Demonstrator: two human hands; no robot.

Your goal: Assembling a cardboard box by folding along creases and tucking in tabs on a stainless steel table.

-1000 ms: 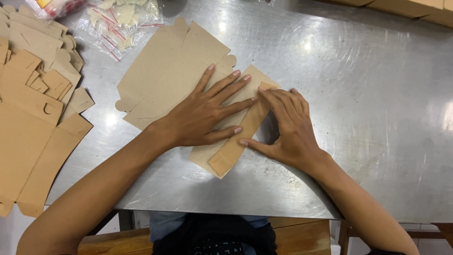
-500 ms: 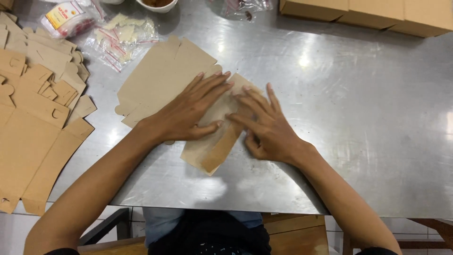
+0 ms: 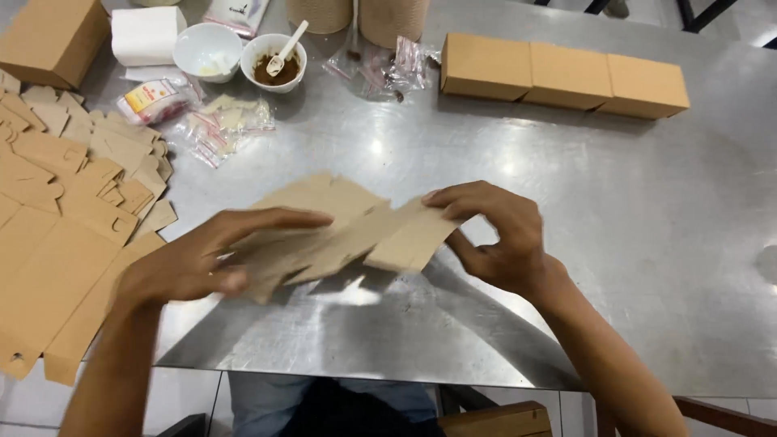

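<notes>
A flat brown cardboard box blank [image 3: 356, 231] is lifted off the steel table [image 3: 647, 243], held between both hands. My left hand [image 3: 202, 263] grips its left end, thumb underneath and fingers stretched over the top. My right hand [image 3: 494, 235] pinches the right flap with fingertips curled over its edge. The blank is partly folded and blurred by motion.
A stack of flat box blanks [image 3: 65, 210] lies at the left. Three folded brown boxes [image 3: 562, 77] stand in a row at the back right. Two white bowls [image 3: 243, 57], one with brown powder and a spoon, and small plastic sachets [image 3: 218, 121] sit at the back.
Both hands pressed the blank flat on the table before; now they have lifted it and hold it by its ends. The view has tilted up, showing the back of the table.
</notes>
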